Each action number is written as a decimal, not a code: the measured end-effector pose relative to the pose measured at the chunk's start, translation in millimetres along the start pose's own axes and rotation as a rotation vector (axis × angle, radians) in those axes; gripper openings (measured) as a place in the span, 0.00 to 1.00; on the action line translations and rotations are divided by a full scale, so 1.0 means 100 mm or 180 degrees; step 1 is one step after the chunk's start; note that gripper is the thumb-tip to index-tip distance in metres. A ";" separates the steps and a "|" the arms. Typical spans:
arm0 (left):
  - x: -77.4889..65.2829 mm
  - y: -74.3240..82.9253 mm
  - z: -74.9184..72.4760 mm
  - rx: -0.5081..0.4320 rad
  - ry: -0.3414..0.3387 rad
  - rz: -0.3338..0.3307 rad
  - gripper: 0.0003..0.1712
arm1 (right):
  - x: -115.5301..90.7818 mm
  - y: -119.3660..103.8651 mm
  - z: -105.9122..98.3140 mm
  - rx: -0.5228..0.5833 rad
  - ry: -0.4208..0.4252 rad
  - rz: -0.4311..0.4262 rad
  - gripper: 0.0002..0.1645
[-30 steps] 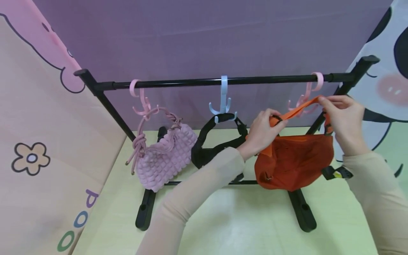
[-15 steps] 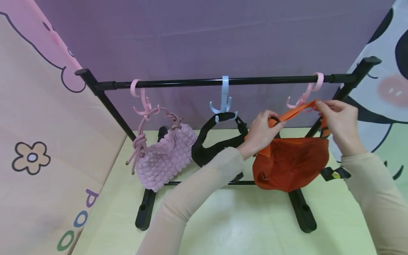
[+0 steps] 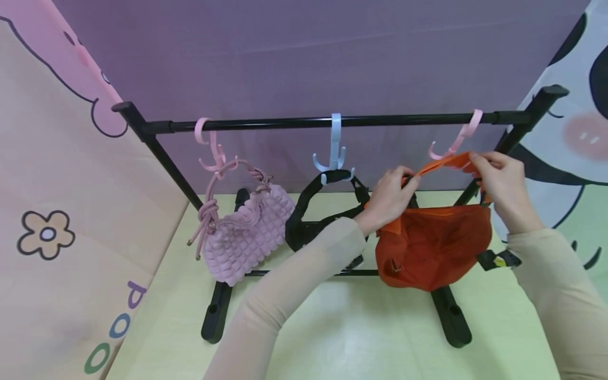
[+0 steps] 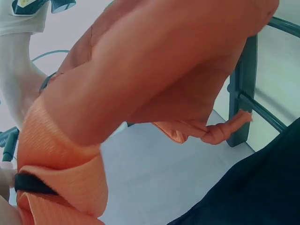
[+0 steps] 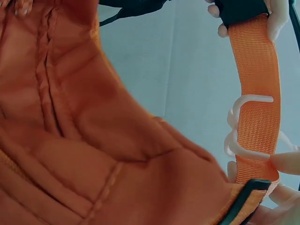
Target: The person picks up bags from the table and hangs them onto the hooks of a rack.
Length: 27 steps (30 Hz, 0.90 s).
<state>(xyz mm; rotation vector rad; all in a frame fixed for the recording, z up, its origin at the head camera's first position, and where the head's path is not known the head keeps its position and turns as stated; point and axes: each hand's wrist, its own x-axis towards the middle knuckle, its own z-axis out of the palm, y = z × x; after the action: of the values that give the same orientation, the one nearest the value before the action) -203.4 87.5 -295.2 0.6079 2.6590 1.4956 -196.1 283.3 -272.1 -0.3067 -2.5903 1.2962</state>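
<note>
An orange-red bag (image 3: 434, 248) hangs from its orange strap (image 3: 448, 160), stretched between two hands. My left hand (image 3: 391, 195) pinches the strap's left part by a black slider; my right hand (image 3: 505, 182) pinches its right end, thumb and fingers bent. The pink hook (image 3: 461, 138) at the rod's right meets the strap between the hands. In the right wrist view, two pale hook prongs (image 5: 255, 99) curl across the face of the strap (image 5: 258, 124). The bag's body (image 4: 154, 61) fills much of the left wrist view, a knotted orange cord below it.
A black rack's rod (image 3: 266, 124) runs across the scene. On its left pink hook (image 3: 216, 153) hangs a pink puffy handbag (image 3: 247, 235). The blue hook (image 3: 335, 145) in the middle carries a black bag (image 3: 304, 227), partly behind the left sleeve. A purple backdrop stands behind.
My right hand has moved left and slightly down, bringing the orange strap down to the pink hook's prongs. The right pink hook has turned on the rod. The left hand has barely moved.
</note>
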 end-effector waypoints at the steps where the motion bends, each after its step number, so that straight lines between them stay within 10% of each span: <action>1: 0.01 0.00 0.00 0.0023 -0.0016 -0.0006 0.17 | 0.00 0.00 0.00 -0.0003 -0.0005 0.0005 0.34; 27: 0.08 -0.02 0.02 0.0243 -0.0488 0.0074 0.13 | 0.00 0.08 0.00 -0.0230 -0.0448 -0.0208 0.38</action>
<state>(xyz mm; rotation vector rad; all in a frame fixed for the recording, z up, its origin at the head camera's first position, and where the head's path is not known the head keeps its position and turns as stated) -210.4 91.0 -296.5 0.7291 2.6104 1.3003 -195.8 288.5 -278.6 -0.1464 -2.7436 1.2463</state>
